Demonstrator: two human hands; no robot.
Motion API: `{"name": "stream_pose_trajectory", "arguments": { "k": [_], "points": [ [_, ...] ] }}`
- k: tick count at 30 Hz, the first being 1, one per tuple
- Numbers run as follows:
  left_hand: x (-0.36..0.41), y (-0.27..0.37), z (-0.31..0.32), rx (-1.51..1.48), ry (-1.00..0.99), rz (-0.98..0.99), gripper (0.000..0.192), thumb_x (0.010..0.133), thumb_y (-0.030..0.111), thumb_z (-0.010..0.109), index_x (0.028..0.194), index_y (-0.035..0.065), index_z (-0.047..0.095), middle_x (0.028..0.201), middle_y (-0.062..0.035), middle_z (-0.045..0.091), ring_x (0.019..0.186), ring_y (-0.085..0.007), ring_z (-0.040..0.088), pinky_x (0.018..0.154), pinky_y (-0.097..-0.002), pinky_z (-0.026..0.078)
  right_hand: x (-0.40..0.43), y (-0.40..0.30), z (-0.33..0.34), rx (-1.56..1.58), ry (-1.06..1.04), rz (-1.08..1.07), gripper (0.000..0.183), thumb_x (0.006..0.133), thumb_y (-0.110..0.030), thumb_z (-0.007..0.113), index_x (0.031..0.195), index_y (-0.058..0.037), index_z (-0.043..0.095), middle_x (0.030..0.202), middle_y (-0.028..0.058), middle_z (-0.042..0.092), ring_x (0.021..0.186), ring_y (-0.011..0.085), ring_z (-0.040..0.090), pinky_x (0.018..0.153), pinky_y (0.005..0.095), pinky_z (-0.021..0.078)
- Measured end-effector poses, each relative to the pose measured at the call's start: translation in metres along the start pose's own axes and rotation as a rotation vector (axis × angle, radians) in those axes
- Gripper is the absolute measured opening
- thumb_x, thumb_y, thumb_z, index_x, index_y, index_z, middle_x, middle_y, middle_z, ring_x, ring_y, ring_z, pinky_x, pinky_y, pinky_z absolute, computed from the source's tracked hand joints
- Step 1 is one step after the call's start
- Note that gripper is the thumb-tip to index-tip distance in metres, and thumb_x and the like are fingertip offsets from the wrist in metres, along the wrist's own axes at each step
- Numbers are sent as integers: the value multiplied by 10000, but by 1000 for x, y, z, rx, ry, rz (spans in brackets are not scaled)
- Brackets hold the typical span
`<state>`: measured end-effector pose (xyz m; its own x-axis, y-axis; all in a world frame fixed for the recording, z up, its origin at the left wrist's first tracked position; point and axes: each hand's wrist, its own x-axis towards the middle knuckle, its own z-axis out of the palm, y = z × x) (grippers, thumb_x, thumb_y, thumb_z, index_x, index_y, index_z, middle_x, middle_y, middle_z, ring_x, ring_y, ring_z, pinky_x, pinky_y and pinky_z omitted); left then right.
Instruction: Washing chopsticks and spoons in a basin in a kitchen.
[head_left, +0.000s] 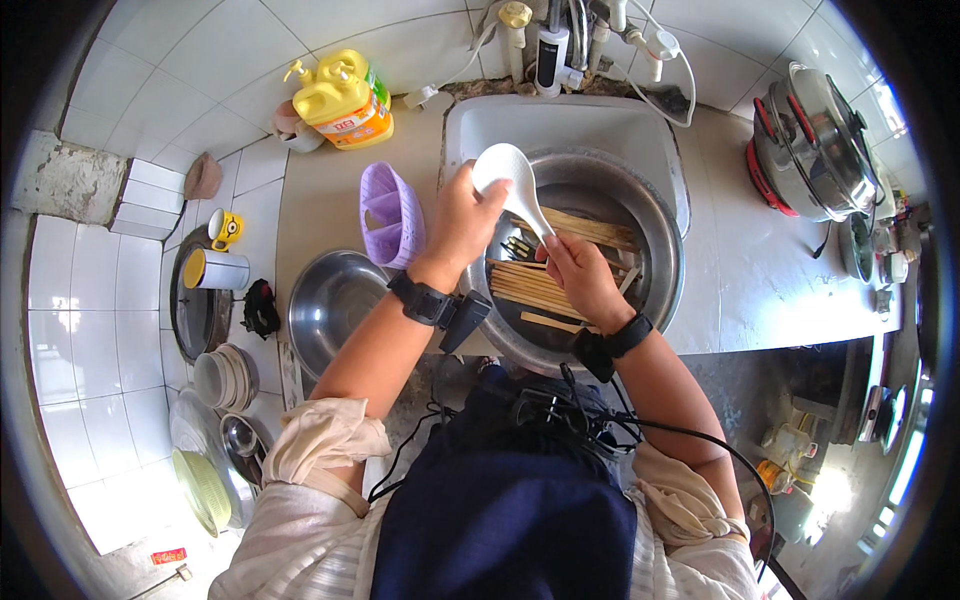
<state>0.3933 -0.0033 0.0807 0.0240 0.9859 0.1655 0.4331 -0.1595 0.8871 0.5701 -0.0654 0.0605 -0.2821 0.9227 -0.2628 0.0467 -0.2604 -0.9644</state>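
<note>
A white rice paddle or serving spoon (510, 166) is held above a large steel basin (664, 262). My left hand (471, 217) grips its broad head, thumb on the face. My right hand (581, 274) closes around the end of its handle. Wooden chopsticks (525, 285) lie in the basin, with more in a bundle (589, 229) farther back and some dark-ended utensils among them. The basin rests partly in a white sink (555, 120). Left of my left hand stands a purple divided utensil holder (390, 217).
An empty-looking steel bowl (322, 300) sits at the counter's left edge. Yellow detergent bottles (349, 109) stand at the back left, a faucet (551, 60) behind the sink, and a steamer pot (817, 150) at the right. Bowls (221, 379) and a yellow cup (225, 227) are far left.
</note>
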Motion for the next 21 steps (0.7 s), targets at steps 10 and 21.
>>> {"name": "stream_pose_trajectory", "arguments": {
  "k": [10,21],
  "points": [
    [-7,-1,11,37,-96,47,166,925,79,446,982,-69,495,810,-188,644,803,-228,677,638,-312,552,-9,19,7,186,-52,142,354,989,-302,416,806,-31,553,616,-22,448,556,63,388,504,227,336],
    [-28,-50,13,187,-237,-165,412,891,296,581,1110,-45,508,1094,-236,594,1041,-338,581,872,-378,458,60,95,-108,-1124,221,-83,245,871,-128,448,975,26,607,854,227,630,830,387,614,755,416,498]
  ]
}}
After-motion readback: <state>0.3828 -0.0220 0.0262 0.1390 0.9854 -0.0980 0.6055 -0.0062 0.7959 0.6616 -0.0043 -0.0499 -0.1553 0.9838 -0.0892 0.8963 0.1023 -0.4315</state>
